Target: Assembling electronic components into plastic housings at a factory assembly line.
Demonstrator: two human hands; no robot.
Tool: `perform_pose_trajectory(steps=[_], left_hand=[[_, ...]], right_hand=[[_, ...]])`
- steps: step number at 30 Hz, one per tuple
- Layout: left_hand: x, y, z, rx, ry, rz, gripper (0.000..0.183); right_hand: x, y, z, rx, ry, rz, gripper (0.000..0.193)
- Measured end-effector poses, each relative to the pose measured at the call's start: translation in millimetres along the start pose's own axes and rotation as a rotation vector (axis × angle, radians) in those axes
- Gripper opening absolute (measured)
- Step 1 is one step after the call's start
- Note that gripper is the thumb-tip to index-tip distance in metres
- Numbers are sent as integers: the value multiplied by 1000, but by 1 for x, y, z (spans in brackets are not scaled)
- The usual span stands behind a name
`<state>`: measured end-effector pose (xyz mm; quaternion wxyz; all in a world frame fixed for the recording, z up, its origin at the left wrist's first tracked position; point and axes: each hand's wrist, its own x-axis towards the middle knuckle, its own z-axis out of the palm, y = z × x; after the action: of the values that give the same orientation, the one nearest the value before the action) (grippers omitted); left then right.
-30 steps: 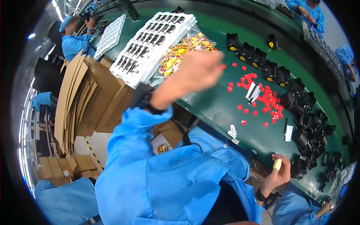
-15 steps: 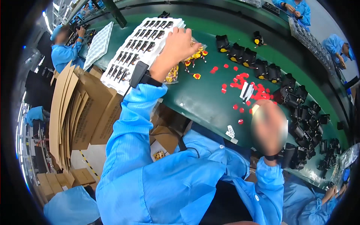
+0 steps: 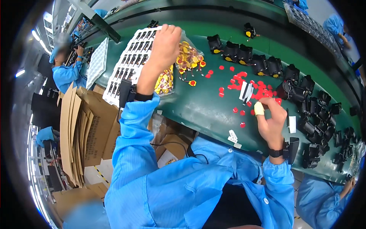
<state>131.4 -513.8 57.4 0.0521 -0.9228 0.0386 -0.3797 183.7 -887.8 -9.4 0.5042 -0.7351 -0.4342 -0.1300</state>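
Note:
My left hand (image 3: 166,45) is over the right side of a white tray (image 3: 114,82) that holds rows of small black parts. Its fingers are curled together, and whatever lies under them is hidden. Beside it are clear bags (image 3: 164,81) of yellow and red round parts with wires, and one such part (image 3: 192,83) lies loose. My right hand (image 3: 272,120) hovers near scattered red discs (image 3: 262,91), thumb and forefinger bent together; a yellow finger cot (image 3: 259,108) covers one tip. Anything pinched there is too small to make out. A small stack of white strips (image 3: 246,92) lies among the discs.
Black camera-like housings (image 3: 259,65) line the green table (image 3: 206,103), with more heaped at right (image 3: 314,122). Flattened cardboard (image 3: 76,133) stands at left. White labels (image 3: 233,136) lie by the near edge. Co-workers in blue sit at far left (image 3: 68,72) and lower right.
The view has shifted slightly. My left hand has moved left and its fingers have curled in, the thumb no longer showing. My right hand remains near the red discs, now showing its bent fingers.

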Motion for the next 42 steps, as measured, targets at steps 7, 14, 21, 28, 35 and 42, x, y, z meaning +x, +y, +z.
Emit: perform_pose_trajectory(steps=[7,14,21,28,35,42], left_hand=[[40,1,-37,211,31,62,5],[30,5,-73,-138,156,-221,12],[-108,170,-113,-906,212,-794,5],[-259,292,-85,-1480,-11,-1363,7],[-428,229,-85,-713,507,-1881,3],[-642,250,-60,63,476,-2569,8]], right_hand=[[-4,2,0,3,3,-36,13],[-6,4,-7,-13,9,6,12],[-20,-67,-6,682,-267,453,53],[-127,-96,54,488,-785,198,30],[-160,-92,77,345,-829,247,40],[-168,-76,68,155,-782,396,23]])
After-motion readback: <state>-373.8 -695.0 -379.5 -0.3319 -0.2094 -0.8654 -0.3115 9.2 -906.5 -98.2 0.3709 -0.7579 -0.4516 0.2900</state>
